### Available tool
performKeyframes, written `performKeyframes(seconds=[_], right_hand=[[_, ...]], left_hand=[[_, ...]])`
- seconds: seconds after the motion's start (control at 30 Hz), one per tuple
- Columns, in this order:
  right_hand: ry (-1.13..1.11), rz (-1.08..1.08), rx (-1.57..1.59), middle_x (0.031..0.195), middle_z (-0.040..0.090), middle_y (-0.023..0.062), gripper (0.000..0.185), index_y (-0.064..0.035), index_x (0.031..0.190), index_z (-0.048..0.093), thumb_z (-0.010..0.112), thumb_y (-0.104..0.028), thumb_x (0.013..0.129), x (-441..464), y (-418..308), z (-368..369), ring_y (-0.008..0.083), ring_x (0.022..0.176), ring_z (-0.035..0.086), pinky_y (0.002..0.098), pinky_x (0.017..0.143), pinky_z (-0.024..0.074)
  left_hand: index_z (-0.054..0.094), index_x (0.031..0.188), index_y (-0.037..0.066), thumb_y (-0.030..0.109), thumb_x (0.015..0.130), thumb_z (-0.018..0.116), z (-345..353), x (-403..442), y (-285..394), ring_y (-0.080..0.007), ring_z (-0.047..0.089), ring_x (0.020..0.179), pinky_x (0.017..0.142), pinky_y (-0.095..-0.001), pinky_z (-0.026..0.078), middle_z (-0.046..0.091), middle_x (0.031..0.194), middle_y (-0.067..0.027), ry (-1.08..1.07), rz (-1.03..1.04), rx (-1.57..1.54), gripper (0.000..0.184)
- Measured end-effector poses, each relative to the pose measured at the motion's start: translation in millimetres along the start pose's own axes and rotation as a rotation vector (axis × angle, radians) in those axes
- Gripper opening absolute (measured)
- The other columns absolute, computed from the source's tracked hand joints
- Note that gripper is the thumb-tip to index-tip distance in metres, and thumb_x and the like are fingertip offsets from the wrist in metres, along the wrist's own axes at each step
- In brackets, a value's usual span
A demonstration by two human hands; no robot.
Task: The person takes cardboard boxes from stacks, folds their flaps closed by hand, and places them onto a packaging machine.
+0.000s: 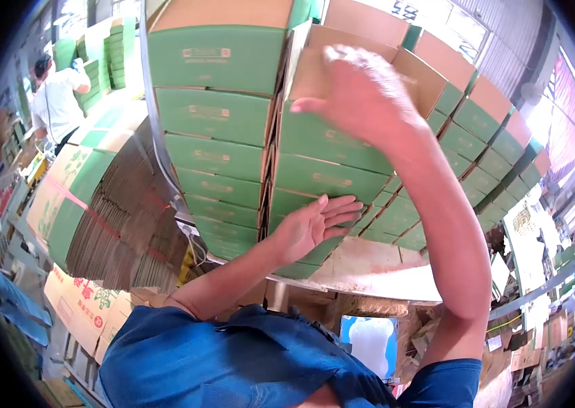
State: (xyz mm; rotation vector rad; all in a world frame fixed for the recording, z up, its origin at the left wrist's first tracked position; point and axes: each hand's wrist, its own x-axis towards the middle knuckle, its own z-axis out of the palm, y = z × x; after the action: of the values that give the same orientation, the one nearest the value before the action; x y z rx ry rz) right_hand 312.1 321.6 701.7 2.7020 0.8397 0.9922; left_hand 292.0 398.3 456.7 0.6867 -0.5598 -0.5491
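Green cardboard boxes stand in tall stacks in front of me, with the top ones' brown flaps raised. My right hand (369, 92) reaches over the upper front of the middle stack's top box (328, 136). Its thumb sticks out to the left, and its fingers spread by the raised brown flap (311, 75), partly washed out by glare. I cannot tell whether they touch the flap. Lower down, my left hand (311, 228) is open, palm turned up and fingers apart, beside the front of a lower green box (321, 178) in the same stack. Neither hand visibly grips anything.
A column of green boxes (216, 112) rises close on the left. Beyond a curved metal rail (158, 136) lies a strapped bundle of flat cardboard (121, 204). A co-worker (59, 102) stands at the far left. More green stacks (481, 119) extend right.
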Motion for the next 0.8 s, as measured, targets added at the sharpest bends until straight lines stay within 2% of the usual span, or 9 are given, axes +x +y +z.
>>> performKeyframes(seconds=[0.03, 0.1, 0.13, 0.17, 0.37, 0.47, 0.6, 0.67, 0.8], right_hand=[[-0.001, -0.003, 0.002, 0.117, 0.067, 0.0175, 0.058, -0.0006, 0.114, 0.065, 0.079, -0.045, 0.08, 1.0, -0.6, 1.4, 0.0343, 0.11, 0.064, 0.041, 0.096, 0.0508], [-0.341, 0.084, 0.404, 0.119, 0.065, 0.0174, 0.07, -0.0029, 0.123, 0.062, 0.08, -0.051, 0.076, 0.0, 3.9, -0.2, 0.0346, 0.114, 0.062, 0.0429, 0.098, 0.0498], [-0.183, -0.133, 0.119, 0.119, 0.065, 0.0178, 0.078, -0.0052, 0.131, 0.057, 0.083, -0.049, 0.073, -9.0, 6.4, 16.0, 0.0332, 0.119, 0.059, 0.0424, 0.1, 0.0485], [-0.035, -0.131, 0.066, 0.123, 0.063, 0.0175, 0.08, -0.0064, 0.136, 0.053, 0.083, -0.048, 0.073, -26.8, 3.8, 29.8, 0.0326, 0.122, 0.057, 0.0426, 0.103, 0.0463], [-0.198, -0.051, 0.152, 0.137, 0.057, 0.0127, 0.079, -0.0116, 0.139, 0.055, 0.084, -0.038, 0.071, -27.6, 3.6, 5.7, 0.0337, 0.128, 0.052, 0.0443, 0.108, 0.0451], [-0.112, -0.069, 0.251, 0.115, 0.066, 0.0151, 0.079, -0.0058, 0.136, 0.057, 0.086, -0.033, 0.068, -28.7, 10.3, 10.1, 0.0345, 0.115, 0.059, 0.0452, 0.102, 0.0468], [-0.196, -0.017, 0.315, 0.107, 0.066, 0.0163, 0.077, -0.0036, 0.132, 0.059, 0.087, -0.031, 0.065, -52.8, -3.9, -36.2, 0.0354, 0.107, 0.061, 0.045, 0.098, 0.0465], [-0.062, -0.168, 0.358, 0.109, 0.068, 0.0136, 0.065, -0.0047, 0.124, 0.063, 0.083, -0.023, 0.066, -77.0, -4.6, -50.3, 0.034, 0.109, 0.062, 0.0435, 0.097, 0.0477], [0.027, -0.209, 0.401, 0.116, 0.066, 0.0207, 0.075, -0.0006, 0.125, 0.062, 0.09, -0.028, 0.062, -126.4, -4.0, -67.6, 0.0381, 0.112, 0.062, 0.0452, 0.1, 0.0445]], left_hand=[[0.03, 0.154, 0.001, 0.047, 0.108, 0.032, 3.1, 0.1, 6.5, -0.0247, 0.042, 0.14, 0.114, -0.0396, 0.036, 0.039, 0.157, -0.0139, -0.018, 0.004, -0.007, 0.065], [0.032, 0.153, -0.001, 0.055, 0.107, 0.025, 7.9, -0.3, 13.1, -0.0254, 0.04, 0.142, 0.116, -0.0414, 0.033, 0.039, 0.157, -0.0162, -0.008, 0.009, 0.007, 0.073], [0.033, 0.152, -0.002, 0.058, 0.106, 0.022, 5.3, -0.2, 12.6, -0.0259, 0.039, 0.143, 0.116, -0.0425, 0.032, 0.039, 0.157, -0.0172, -0.02, -0.013, -0.051, 0.077], [0.034, 0.152, -0.003, 0.061, 0.105, 0.019, 4.5, 1.3, 13.4, -0.0263, 0.037, 0.145, 0.117, -0.0435, 0.031, 0.038, 0.157, -0.0181, -0.032, -0.03, -0.107, 0.081], [0.031, 0.151, -0.008, 0.079, 0.094, 0.015, 6.9, 2.9, 20.9, -0.0328, 0.032, 0.147, 0.12, -0.0459, 0.026, 0.035, 0.157, -0.0227, -0.132, -0.034, -0.194, 0.105], [0.026, 0.152, -0.011, 0.087, 0.087, 0.02, 8.2, 4.8, 27.7, -0.0354, 0.03, 0.148, 0.12, -0.0483, 0.025, 0.032, 0.158, -0.0247, -0.146, -0.084, -0.36, 0.117], [0.028, 0.154, -0.003, 0.088, 0.084, 0.028, 14.8, 3.7, 33.5, -0.0363, 0.035, 0.145, 0.118, -0.0506, 0.03, 0.037, 0.156, -0.0204, -0.23, -0.009, -0.321, 0.114], [0.035, 0.153, 0.005, 0.084, 0.086, 0.034, 45.8, -6.1, 53.1, -0.0372, 0.034, 0.145, 0.116, -0.0567, 0.033, 0.033, 0.157, -0.0225, -0.147, 0.185, -0.417, 0.104], [0.037, 0.152, 0.013, 0.078, 0.091, 0.037, 64.7, -17.1, 45.4, -0.0379, 0.041, 0.141, 0.114, -0.0587, 0.037, 0.038, 0.154, -0.0186, -0.279, 0.143, -0.683, 0.088]])
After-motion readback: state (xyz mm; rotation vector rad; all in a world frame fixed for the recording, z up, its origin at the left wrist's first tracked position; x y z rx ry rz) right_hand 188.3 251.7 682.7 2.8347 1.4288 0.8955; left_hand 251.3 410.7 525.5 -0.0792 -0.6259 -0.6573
